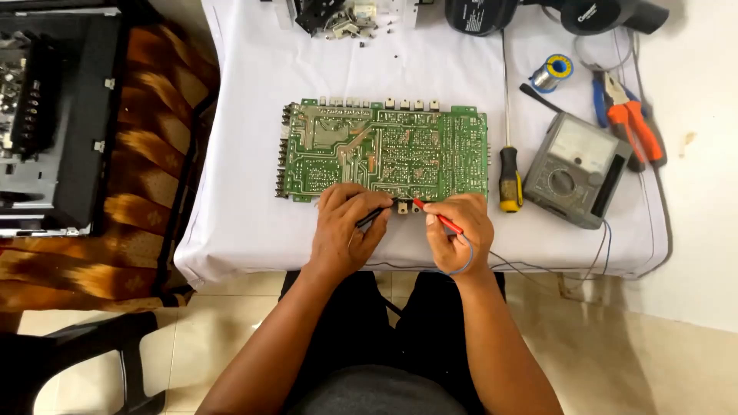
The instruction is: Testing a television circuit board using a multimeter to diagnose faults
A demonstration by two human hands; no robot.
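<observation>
A green circuit board [384, 150] lies solder side up on a white cloth-covered table [246, 207]. My left hand [346, 230] grips a black test probe [375, 215] whose tip touches the board's near edge. A red test probe [440, 217] is pinched in my right hand [459, 230], its tip also on the near edge, close to the black one. Thin leads run from the probes to a grey analog multimeter [578, 169] at the right.
A yellow-and-black screwdriver [509, 173] lies between board and meter. Orange and blue pliers [626, 115], a solder spool [553, 71] and black tools sit at the back right. Small loose parts [346, 19] are at the back. An opened black appliance chassis [54, 115] stands left.
</observation>
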